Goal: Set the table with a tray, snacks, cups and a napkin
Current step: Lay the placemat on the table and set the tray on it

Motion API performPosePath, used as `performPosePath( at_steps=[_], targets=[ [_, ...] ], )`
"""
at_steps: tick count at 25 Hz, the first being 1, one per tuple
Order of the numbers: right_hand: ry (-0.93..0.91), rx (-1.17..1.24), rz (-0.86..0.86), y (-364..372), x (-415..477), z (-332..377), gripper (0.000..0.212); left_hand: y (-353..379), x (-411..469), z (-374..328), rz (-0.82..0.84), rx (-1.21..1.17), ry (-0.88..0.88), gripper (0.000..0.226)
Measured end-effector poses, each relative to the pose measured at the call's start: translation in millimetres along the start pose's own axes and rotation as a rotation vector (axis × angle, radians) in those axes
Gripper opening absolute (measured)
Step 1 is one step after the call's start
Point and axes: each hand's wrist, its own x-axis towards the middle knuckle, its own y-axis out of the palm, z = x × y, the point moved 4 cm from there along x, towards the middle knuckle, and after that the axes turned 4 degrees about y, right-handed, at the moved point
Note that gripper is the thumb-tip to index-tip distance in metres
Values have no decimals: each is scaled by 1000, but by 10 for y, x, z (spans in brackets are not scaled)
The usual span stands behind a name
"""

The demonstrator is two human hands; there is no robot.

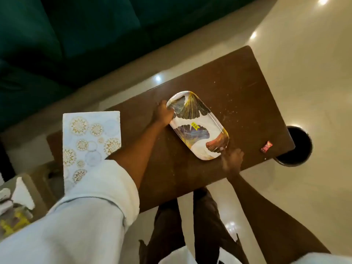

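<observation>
An oblong white tray (203,121) with gold and dark leaf prints and a yellow sticker lies on the brown wooden table (234,88). My left hand (163,114) grips the tray's far-left end. My right hand (232,159), blurred, holds its near-right end at the rim. A white napkin (91,138) with gold and grey circle patterns lies at the table's left end, partly under my left sleeve. No cups are in view.
A small red packet (266,146) lies near the table's right edge. A dark round bin (297,147) stands on the glossy floor beyond that edge. A green sofa (57,44) runs along the far side. Cluttered items (13,210) sit at the lower left.
</observation>
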Motion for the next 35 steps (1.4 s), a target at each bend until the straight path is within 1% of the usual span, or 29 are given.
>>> performPosePath(
  at_steps=[3,4,7,9,13,15,18,23,26,35],
  targets=[
    [137,230,30,127,226,-247,48,97,379,-8,-47,91,-18,48],
    [176,269,39,181,272,-316,47,119,491,25,-53,129,-11,47],
    [193,315,48,334,397,-376,48,244,673,168,-50,209,2,39],
    [212,343,29,426,471,-408,45,322,719,256,-46,187,7,35],
    [220,365,-18,502,543,-489,40,357,751,336,-97,103,8,28],
    [239,413,-2,535,571,-530,41,342,804,361,-111,78,-11,26],
    [291,536,65,577,608,-563,40,349,864,400,-122,22,-34,25],
    [302,603,61,567,667,-604,40,382,948,360,-119,5,-21,25],
    [300,642,30,479,762,-578,40,465,1129,95,-98,28,45,25],
    [259,704,-145,-252,1658,-403,31,1144,1722,-1310,-45,141,241,23]
  ],
)
